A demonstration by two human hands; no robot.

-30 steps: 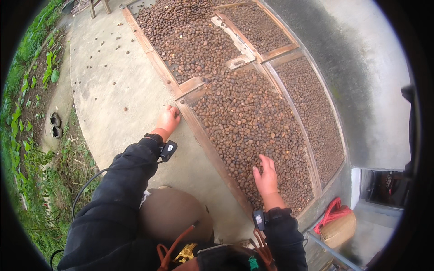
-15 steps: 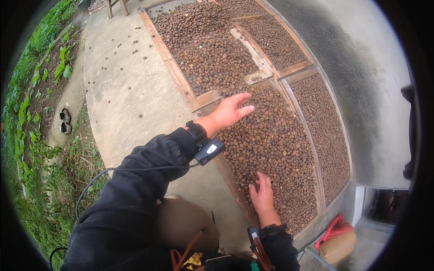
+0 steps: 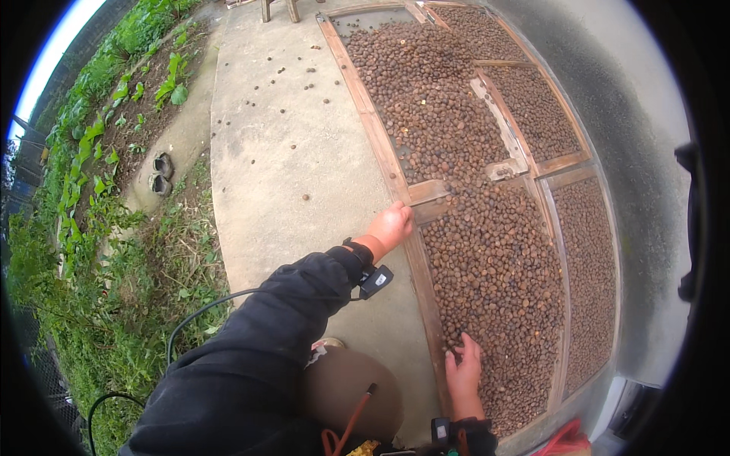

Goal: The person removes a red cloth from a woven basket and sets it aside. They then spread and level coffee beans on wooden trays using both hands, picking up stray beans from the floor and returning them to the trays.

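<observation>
Several shallow wooden-framed trays (image 3: 386,163) lie on a concrete floor, filled with small brown round nuts (image 3: 487,266). My left hand (image 3: 391,226) rests on the wooden edge where two trays meet, fingers curled down onto the frame. My right hand (image 3: 462,372) lies lower down on the nuts near the tray's left edge, fingers bent among them. Whether it holds any is hidden. Both arms wear dark sleeves, with a small black device at each wrist.
A few stray nuts (image 3: 306,197) dot the concrete slab (image 3: 281,152) left of the trays. Beyond it are soil, grass and green plants (image 3: 91,197), with a pair of dark shoes (image 3: 158,175). A grey wall (image 3: 639,137) borders the trays on the right.
My left hand pulled back from over the nuts to the wooden tray edge. My right hand stayed on the nuts near the bottom. The view shifted slightly.
</observation>
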